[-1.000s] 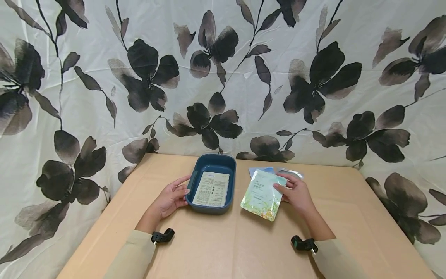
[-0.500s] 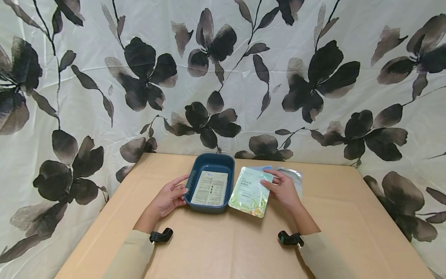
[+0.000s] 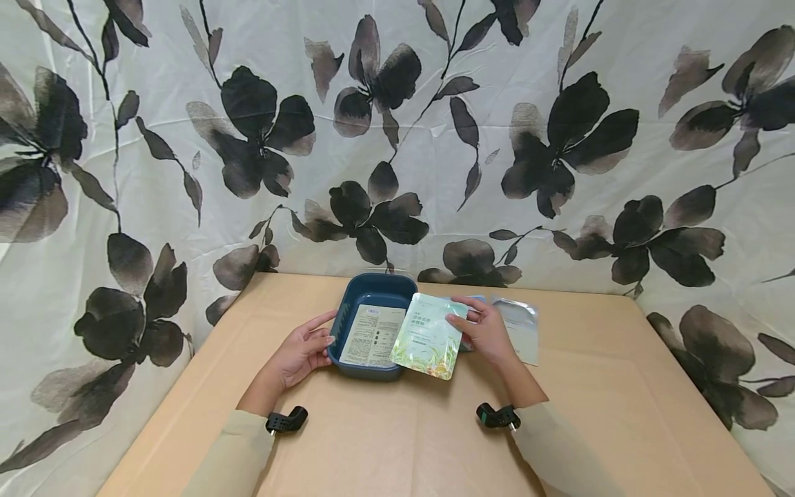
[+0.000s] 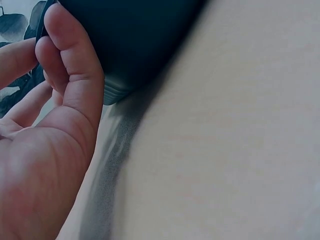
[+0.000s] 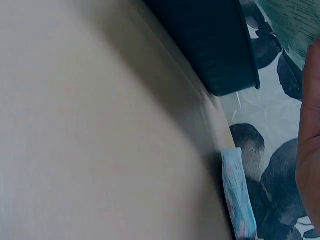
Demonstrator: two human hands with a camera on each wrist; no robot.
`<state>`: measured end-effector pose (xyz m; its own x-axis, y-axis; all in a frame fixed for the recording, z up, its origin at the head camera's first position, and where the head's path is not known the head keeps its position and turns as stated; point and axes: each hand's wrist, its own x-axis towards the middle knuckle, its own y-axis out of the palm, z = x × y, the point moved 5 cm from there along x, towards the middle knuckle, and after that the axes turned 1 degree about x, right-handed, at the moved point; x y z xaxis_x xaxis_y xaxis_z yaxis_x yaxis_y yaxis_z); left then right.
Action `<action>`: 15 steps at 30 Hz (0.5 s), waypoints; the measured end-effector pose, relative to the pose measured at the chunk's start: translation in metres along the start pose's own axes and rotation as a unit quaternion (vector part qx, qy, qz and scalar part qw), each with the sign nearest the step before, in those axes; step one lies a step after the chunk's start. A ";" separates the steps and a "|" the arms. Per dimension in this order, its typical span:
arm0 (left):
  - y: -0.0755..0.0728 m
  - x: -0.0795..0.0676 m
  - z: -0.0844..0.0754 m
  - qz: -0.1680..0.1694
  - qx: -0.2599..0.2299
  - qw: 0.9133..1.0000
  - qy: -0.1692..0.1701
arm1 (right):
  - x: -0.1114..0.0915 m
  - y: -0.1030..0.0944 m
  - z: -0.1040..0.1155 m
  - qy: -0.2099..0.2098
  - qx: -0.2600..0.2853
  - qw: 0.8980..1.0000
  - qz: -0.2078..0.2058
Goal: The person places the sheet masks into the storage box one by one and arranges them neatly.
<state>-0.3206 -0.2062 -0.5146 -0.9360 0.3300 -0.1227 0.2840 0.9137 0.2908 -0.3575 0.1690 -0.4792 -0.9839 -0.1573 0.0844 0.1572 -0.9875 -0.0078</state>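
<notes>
A dark blue plastic bin (image 3: 373,373) stands on the table, with a cream packet (image 3: 371,337) covered in small print lying flat inside. At its left side my left hand (image 3: 302,353) holds the rim between thumb and fingers; the left wrist view shows the fingertips at the bin's edge. My right hand (image 3: 487,333) pinches a light green sheet mask packet (image 3: 428,336) by its right edge. The packet is tilted, with its left part over the bin's right rim. In the right wrist view only part of the right hand (image 5: 311,140) shows, beside the packet's printed back (image 5: 295,22).
Behind my right hand lies a blue packet (image 3: 477,298), mostly hidden. Just right of it a silver and white packet (image 3: 522,330) lies on the tan table (image 3: 397,442). A floral cloth (image 3: 459,138) hangs along the table's back edge.
My right hand has carried the green sheet mask packet leftward, from beside the bin to over its right rim. The silver packet is now more exposed. My left hand stays at the bin.
</notes>
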 end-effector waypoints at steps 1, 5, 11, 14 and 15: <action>0.000 0.000 0.000 0.001 0.003 1.000 0.001 | 0.001 0.003 0.000 0.001 0.000 1.000 0.003; 0.001 -0.002 -0.001 0.004 0.004 1.000 0.003 | 0.007 0.016 0.002 0.003 0.005 1.000 0.012; 0.000 -0.002 -0.001 0.005 0.002 1.000 0.005 | 0.016 0.035 0.006 0.001 -0.007 1.000 0.018; 0.000 -0.001 -0.001 0.009 0.005 1.000 0.006 | 0.020 0.043 0.008 0.006 -0.008 1.000 0.015; 0.000 -0.001 -0.001 0.008 0.005 1.000 0.007 | 0.021 0.045 0.009 0.009 -0.009 1.000 0.014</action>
<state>-0.3198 -0.2070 -0.5137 -0.9338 0.3420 -0.1052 0.3018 0.9106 0.2823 -0.3702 0.1211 -0.4689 -0.9806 -0.1846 0.0665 0.1831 -0.9827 -0.0274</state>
